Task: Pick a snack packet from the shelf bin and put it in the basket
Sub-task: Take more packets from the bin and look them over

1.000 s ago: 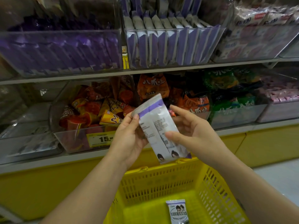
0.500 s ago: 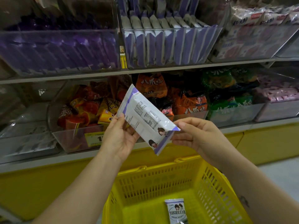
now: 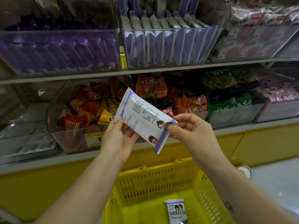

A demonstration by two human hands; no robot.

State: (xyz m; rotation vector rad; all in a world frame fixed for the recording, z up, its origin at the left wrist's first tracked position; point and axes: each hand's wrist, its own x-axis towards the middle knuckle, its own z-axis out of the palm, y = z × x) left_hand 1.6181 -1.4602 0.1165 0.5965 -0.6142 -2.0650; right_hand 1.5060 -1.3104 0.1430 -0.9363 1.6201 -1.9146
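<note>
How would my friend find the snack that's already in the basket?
Look at the yellow basket at the bottom of the picture. On its floor lies one white-and-purple packet with two cartoon faces. Unlike the held packet up above, it lies flat and nobody touches it.

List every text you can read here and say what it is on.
"八爪烧": orange packets.
"1": yellow price tag, rest hidden by the left hand.
Too small to read: print on the held snack packet.
Blurred: label on the second packet in the yellow basket.
</note>
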